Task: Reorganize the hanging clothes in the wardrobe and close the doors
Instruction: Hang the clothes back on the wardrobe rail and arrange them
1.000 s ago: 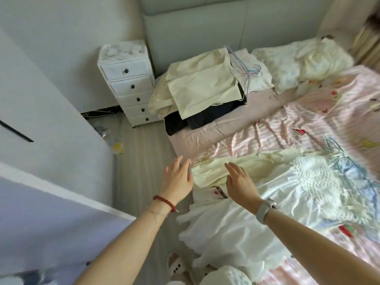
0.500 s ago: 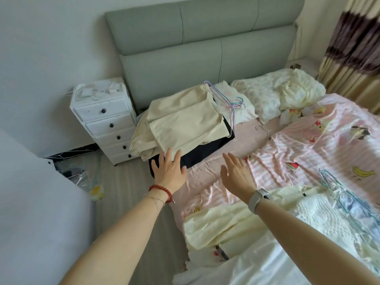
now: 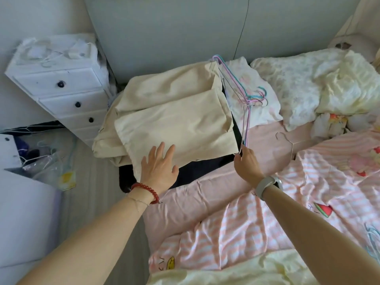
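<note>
the cream garment (image 3: 174,120) is piled on the bed (image 3: 205,202) by the hangers (image 3: 244,112); it is touched by the flat, spread left hand (image 3: 159,169), while its corner seems pinched by the right hand (image 3: 246,161)

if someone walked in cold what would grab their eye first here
The pile of cream clothes at the bed's left edge, with the left hand flat on it. Beside it, pastel hangers run down to the right hand, whose fingertips reach their lower ends. A white drawer chest stands at left.
</note>
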{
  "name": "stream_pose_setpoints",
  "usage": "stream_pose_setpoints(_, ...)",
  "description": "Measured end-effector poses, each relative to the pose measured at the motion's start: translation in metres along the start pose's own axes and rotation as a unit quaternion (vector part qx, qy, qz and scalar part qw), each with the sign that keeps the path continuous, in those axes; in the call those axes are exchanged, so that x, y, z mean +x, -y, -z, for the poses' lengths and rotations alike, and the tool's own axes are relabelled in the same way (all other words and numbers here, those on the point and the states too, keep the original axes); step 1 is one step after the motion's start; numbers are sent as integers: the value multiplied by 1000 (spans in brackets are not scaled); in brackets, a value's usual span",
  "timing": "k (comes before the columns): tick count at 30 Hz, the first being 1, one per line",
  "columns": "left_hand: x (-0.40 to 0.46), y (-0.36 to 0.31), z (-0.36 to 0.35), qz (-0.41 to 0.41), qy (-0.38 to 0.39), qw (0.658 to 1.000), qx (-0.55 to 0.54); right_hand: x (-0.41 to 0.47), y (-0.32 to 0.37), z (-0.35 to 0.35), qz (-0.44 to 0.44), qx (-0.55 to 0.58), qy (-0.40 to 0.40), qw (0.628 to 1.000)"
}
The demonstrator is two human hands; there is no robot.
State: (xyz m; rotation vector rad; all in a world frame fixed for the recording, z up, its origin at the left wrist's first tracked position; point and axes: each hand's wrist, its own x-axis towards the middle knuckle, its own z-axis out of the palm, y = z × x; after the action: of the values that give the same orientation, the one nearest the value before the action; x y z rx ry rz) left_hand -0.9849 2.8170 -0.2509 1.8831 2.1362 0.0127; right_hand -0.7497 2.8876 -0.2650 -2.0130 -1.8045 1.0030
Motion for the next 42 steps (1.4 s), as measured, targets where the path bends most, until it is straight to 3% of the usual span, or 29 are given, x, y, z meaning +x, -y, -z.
stream_pose_setpoints(3,23,7,-30,9,16,1000,-3,47,-14,-17,-79,72,12,994)
stream_pose_setpoints(8,48,20,-51,32,23,998,-53,94,-22,-28,-156,221,-34,962)
stream_pose_setpoints(11,49,24,-56,35,45,996,-62,104,-19,-30,-176,256,-38,950)
stream_pose_setpoints(15,49,25,-51,35,59,995,-70,103,-7,-24,-176,307,-119,928)
stream_pose_setpoints(18,49,24,-38,36,62,993,-98,95,5,-12,-108,310,-172,929)
stream_pose_setpoints(24,40,20,15,39,28,989,-143,63,54,17,74,253,-202,943)
stream_pose_setpoints(29,12,24,70,5,-75,979,-192,20,100,43,150,294,-222,918)
stream_pose_setpoints(35,-34,29,143,0,-257,932,-257,-58,137,43,278,291,-140,905)
stream_pose_setpoints(39,-73,51,197,25,-376,902,-211,-104,155,46,343,249,-113,899)
stream_pose_setpoints(42,-108,70,229,75,-413,896,-144,-137,178,61,395,231,-129,880)
